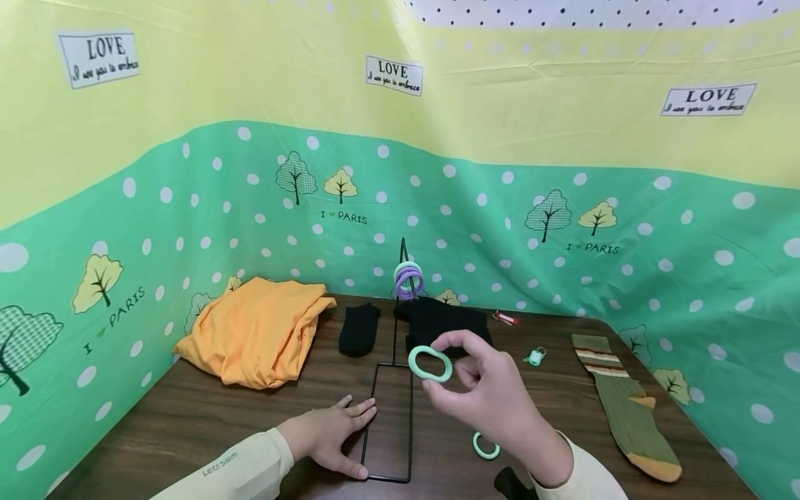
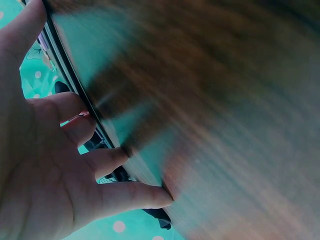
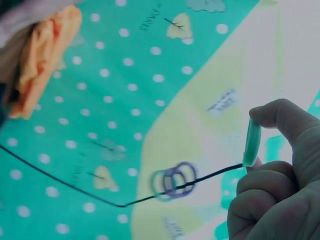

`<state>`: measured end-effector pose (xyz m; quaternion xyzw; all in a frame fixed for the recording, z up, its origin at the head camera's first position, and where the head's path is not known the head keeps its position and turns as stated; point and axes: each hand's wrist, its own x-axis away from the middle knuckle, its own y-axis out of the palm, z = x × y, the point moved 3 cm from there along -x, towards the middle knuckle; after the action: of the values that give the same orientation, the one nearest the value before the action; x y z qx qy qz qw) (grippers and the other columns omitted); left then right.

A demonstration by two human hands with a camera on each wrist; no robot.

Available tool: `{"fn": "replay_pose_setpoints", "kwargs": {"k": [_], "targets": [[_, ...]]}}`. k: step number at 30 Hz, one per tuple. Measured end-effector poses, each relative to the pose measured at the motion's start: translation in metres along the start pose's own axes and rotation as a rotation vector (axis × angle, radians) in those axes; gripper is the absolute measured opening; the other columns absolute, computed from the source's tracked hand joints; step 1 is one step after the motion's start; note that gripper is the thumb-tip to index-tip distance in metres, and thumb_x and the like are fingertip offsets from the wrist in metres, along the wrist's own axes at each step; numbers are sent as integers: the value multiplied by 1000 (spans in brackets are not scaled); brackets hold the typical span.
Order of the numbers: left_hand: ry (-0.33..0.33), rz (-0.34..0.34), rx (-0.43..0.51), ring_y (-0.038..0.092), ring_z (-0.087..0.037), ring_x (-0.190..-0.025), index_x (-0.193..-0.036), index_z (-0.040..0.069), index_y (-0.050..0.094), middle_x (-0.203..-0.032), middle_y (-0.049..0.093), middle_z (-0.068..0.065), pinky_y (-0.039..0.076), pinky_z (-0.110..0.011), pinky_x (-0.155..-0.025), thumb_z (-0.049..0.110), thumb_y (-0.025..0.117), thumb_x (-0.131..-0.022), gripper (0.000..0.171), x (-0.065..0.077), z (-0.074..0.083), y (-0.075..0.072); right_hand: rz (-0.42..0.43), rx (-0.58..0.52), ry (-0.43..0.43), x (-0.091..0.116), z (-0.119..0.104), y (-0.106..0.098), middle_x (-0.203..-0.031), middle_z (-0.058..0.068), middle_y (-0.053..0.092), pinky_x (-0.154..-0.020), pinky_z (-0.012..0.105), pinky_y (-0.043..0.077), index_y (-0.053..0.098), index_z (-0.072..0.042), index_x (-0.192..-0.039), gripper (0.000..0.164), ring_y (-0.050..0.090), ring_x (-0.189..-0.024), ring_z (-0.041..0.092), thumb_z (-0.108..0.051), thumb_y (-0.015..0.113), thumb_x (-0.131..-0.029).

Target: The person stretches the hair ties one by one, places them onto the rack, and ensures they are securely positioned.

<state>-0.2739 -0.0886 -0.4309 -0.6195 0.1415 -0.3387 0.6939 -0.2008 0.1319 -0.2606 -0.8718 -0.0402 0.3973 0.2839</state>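
A black wire stand [image 1: 410, 423] has its rectangular base flat on the table. My left hand [image 1: 331, 434] rests at the base's left side, fingers spread and fairly straight, with fingertips at the wire in the left wrist view. Between thumb and index finger, my right hand [image 1: 494, 389] pinches a light green ring [image 1: 447, 369] above the base. Purple and green rings [image 1: 409, 278] hang on the stand's upper arm. In the right wrist view the pinched ring [image 3: 253, 142] overlaps the wire's end; whether the wire passes through it I cannot tell.
Another green ring [image 1: 486, 455] lies beside my right forearm. Around the table lie an orange cloth [image 1: 262, 333], a black sock [image 1: 359, 330], a black cloth [image 1: 450, 323], a red tag [image 1: 506, 318], a green keychain [image 1: 535, 356] and a striped green sock [image 1: 628, 403]. Patterned curtains border the table.
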Motion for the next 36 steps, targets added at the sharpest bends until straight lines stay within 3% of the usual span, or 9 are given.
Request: {"fn": "replay_pose_setpoints", "kwargs": {"k": [6, 9, 12, 16, 23, 36], "targets": [[4, -5, 3, 25, -41, -137, -146, 21, 29, -155, 20, 6, 40, -57, -95, 70, 58, -74, 92, 0, 0, 1, 178, 57, -239, -19, -20, -6, -43, -6, 22, -42, 13, 23, 60, -12, -100, 44, 19, -42, -5, 1, 78, -62], [9, -6, 2, 25, -41, -137, -146, 21, 29, -155, 20, 5, 40, -55, -96, 70, 58, -74, 92, 0, 0, 1, 230, 114, -281, -31, -22, -6, -43, -7, 21, -42, 13, 20, 60, -11, -99, 42, 19, -40, -3, -3, 78, -62], [10, -5, 3, 25, -42, -137, -146, 20, 29, -155, 20, 5, 39, -54, -97, 69, 58, -74, 92, 0, -1, 1, 239, 161, -252, -43, -16, -2, -44, -9, 21, -40, 15, 18, 59, -10, -99, 39, 19, -39, -1, -7, 78, -65], [14, -7, 6, 25, -42, -137, -147, 21, 29, -155, 20, 5, 39, -54, -97, 69, 57, -74, 92, -1, 0, 2, 201, 192, -133, -57, -1, 5, -46, -11, 21, -39, 18, 18, 58, -9, -105, 41, 19, -38, 1, -14, 78, -70], [28, -14, 12, 25, -42, -136, -146, 20, 29, -155, 20, 4, 40, -53, -97, 69, 57, -75, 91, -1, 0, 2, 138, 225, 29, -59, 21, 13, -46, -8, 25, -37, 22, 22, 54, -10, -116, 50, 24, -37, 6, -24, 78, -73], [-9, -7, -2, 23, -40, -138, -147, 23, 28, -155, 19, 7, 41, -60, -90, 69, 59, -73, 92, -1, -1, 0, 145, 163, 55, -43, 35, 14, -46, -9, 23, -38, 22, 23, 55, -14, -120, 53, 22, -37, 3, -20, 79, -72]]}}
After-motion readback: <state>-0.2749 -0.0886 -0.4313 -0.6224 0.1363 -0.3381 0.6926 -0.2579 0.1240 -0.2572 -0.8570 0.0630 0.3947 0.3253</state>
